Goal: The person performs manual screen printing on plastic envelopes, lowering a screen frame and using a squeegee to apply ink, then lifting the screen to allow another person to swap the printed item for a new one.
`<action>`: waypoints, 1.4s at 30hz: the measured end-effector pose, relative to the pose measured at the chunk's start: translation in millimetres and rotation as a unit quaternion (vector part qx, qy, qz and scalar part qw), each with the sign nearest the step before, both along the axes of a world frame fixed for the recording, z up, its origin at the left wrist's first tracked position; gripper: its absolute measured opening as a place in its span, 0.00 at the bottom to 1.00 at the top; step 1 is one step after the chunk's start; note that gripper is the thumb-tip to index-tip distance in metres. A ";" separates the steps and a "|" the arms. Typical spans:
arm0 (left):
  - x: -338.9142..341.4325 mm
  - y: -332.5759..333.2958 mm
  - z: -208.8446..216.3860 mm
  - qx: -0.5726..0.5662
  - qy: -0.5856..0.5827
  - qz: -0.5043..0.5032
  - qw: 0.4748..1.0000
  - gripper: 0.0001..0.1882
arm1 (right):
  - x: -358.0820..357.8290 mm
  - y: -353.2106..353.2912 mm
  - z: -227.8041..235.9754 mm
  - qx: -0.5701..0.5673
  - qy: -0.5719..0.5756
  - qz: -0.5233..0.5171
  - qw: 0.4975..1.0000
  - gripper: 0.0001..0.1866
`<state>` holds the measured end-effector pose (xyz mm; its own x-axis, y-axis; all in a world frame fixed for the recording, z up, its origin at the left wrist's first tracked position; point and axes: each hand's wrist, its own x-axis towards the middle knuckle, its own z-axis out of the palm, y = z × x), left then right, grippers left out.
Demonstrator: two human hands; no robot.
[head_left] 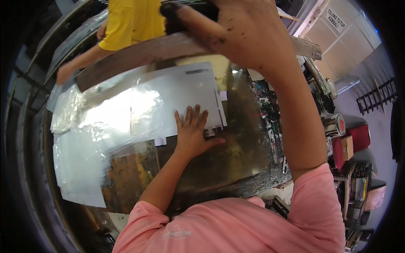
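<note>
My left hand [193, 135] lies flat with fingers spread, its fingertips on the near right part of a whitish, translucent sheet [168, 88]. Small dark marks line that sheet's right end. My right hand [240, 36] is raised close to the camera at the top, thumb pointing left with a dark-stained tip. Its other fingers are out of sight, so any grip is hidden. Behind it runs a long wooden bar [139, 55], slanting above the far side of the worktable [240, 147]. Pale tabs stick out beside the sheet, among them a small white piece [223, 95].
Shiny plastic sheets [80, 156] overlap on the left. A co-worker in a yellow shirt [137, 21] stands beyond, with a hand [65, 74] at the sheets' far left edge. Paint-spattered edging [270, 122], a can [334, 125] and a red chair [360, 137] are at right.
</note>
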<state>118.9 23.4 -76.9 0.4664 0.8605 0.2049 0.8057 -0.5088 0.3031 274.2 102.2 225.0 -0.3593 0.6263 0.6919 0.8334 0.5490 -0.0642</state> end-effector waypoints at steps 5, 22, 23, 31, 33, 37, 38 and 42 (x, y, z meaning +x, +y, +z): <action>18.8 -0.1 -6.9 0.017 -0.009 0.003 1.000 0.61 | 7.4 -17.4 -4.6 -0.017 -0.013 0.001 1.000 0.32; -69.2 3.9 54.1 -0.040 -0.499 0.131 0.856 0.46 | 5.0 -12.8 0.9 -0.028 -0.069 -0.026 0.997 0.23; -105.8 2.0 74.2 -0.118 -0.632 0.127 0.755 0.47 | 1.3 -21.6 -1.8 -0.088 -0.121 -0.041 0.988 0.23; -137.5 -92.7 32.4 -0.016 -0.328 0.231 0.916 0.55 | 18.5 -4.7 -191.0 -0.160 -0.155 -0.024 0.975 0.33; -138.9 -102.8 6.5 -0.017 -0.223 0.235 0.946 0.56 | 17.4 51.6 -242.6 -0.017 -0.111 -0.108 0.988 0.32; -143.5 -99.6 -9.2 -0.021 -0.134 0.242 0.961 0.58 | 9.0 151.1 -281.3 -0.030 -0.149 -0.109 0.982 0.28; -142.6 -98.1 -7.7 -0.019 -0.135 0.237 0.962 0.58 | 10.2 161.4 -286.9 -0.033 -0.158 -0.113 0.980 0.27; -143.3 -100.7 -9.7 -0.010 -0.146 0.224 0.964 0.57 | 1.3 143.8 -282.0 -0.084 -0.188 -0.117 0.971 0.15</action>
